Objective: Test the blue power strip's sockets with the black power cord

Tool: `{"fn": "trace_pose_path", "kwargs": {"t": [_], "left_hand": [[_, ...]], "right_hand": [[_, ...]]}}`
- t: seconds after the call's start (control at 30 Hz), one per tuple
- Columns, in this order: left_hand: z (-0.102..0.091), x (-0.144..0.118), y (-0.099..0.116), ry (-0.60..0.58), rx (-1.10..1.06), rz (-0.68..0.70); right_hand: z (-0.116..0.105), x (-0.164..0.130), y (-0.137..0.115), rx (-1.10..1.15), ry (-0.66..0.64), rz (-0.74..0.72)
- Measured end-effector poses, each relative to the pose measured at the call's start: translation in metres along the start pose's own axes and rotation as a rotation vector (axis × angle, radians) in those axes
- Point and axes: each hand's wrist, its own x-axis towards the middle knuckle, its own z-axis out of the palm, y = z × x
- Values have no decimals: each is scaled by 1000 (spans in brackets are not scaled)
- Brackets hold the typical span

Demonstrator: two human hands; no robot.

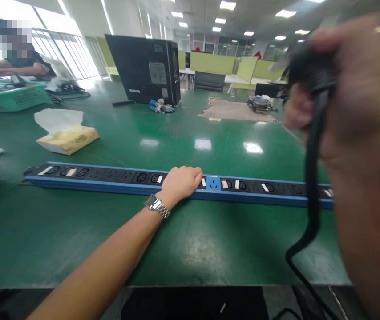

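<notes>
A long blue and black power strip (110, 178) lies across the green table (193, 240). My left hand (181, 180), with a metal watch at the wrist, rests flat on the strip near its middle, beside a blue socket (213, 183). My right hand (350, 84) is raised close to the camera and blurred. It grips a black plug (310, 71), and the plug's black cable (312, 186) hangs down in front of the strip and over the table's near edge.
A tissue pack (66, 138) lies at the left. A black computer tower (146, 69) stands at the back with gloves (161, 106) beside it. A green basket (10, 95) and another person's arms (16, 69) are at the far left.
</notes>
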Motion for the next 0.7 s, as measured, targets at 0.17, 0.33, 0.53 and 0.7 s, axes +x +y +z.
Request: {"fn": "trace_pose_path", "kwargs": {"t": [0.17, 0.33, 0.53, 0.7], "left_hand": [[-1, 0, -1, 14, -25, -12], [1, 0, -1, 30, -59, -46], [1, 0, -1, 27, -75, -75], [0, 0, -1, 34, -82, -87]], "right_hand": [[-29, -1, 66, 377, -76, 292], [9, -1, 147, 222, -351, 487], [16, 11, 144, -164, -490, 349], [20, 19, 127, -607, -602, 248]]}}
